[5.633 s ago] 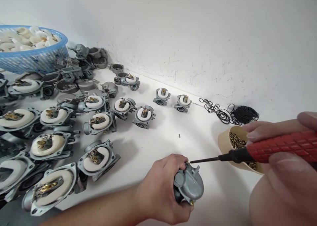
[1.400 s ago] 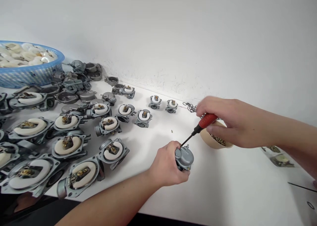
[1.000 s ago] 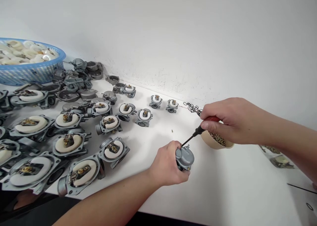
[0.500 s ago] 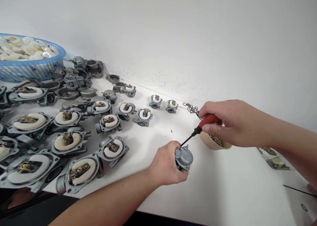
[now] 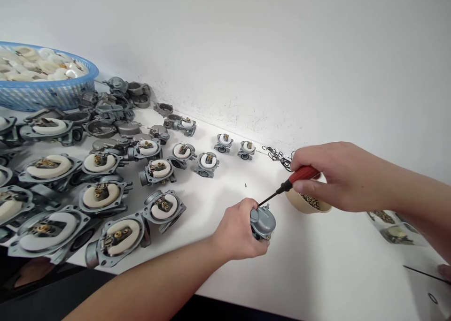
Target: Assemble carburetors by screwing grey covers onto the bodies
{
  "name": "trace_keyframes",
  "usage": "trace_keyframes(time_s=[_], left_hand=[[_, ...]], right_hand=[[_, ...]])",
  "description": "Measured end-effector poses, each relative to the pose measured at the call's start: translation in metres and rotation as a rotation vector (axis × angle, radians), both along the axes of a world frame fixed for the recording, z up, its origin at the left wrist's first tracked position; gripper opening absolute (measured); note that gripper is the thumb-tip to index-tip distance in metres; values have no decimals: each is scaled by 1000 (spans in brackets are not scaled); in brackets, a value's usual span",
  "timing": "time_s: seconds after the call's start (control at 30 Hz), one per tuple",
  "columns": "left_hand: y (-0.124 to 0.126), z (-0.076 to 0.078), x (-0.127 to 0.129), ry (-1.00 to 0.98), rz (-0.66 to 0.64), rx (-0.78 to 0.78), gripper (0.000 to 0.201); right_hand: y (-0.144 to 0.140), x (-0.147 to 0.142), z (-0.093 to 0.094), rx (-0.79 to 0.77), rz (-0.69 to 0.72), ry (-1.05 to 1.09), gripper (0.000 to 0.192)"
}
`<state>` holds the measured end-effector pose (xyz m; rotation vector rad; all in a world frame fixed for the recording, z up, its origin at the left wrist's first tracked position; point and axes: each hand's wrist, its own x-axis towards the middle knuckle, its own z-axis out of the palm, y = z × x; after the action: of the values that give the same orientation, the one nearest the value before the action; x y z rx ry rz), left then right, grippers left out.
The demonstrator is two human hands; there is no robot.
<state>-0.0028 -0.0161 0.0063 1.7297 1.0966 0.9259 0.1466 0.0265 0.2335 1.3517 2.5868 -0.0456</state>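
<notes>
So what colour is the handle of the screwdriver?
Red, with a black collar; the screwdriver shows best in the head view.

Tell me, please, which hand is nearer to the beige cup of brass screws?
Right. The right hand hovers just over the beige cup, gripping the red-handled screwdriver; the left hand sits farther off to its left, clasping the grey carburetor.

No readable text, label, brand, number or sign anywhere; none on the grey carburetor (image 5: pixel 263 221) at near centre; none on the red-handled screwdriver (image 5: pixel 299 176) to its right; none on the blue basket (image 5: pixel 49 93) at far left; none on the beige cup (image 5: pixel 308 204) at right; bare white wall (image 5: pixel 282 53) beyond, unmarked.
</notes>
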Motion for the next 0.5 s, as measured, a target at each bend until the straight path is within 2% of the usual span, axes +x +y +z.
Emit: trace_keyframes(time_s=[0.1,0.17,0.23,0.37,0.5], left_hand=[[0,-1,1,8,0,16,54],[0,-3,2,18,-4,39,54],[1,-4,3,20,-5,57,55],[-1,-5,3,22,-14,89,54],[-2,-8,3,10,-16,132,54]], right_hand=[[-1,-1,0,-25,37,41,20],[-2,-1,-1,-14,5,13,24],[-2,-2,0,4,-24,26,19],[-5,-3,-1,-41,37,65,13],[-13,3,-4,-15,73,71,9]])
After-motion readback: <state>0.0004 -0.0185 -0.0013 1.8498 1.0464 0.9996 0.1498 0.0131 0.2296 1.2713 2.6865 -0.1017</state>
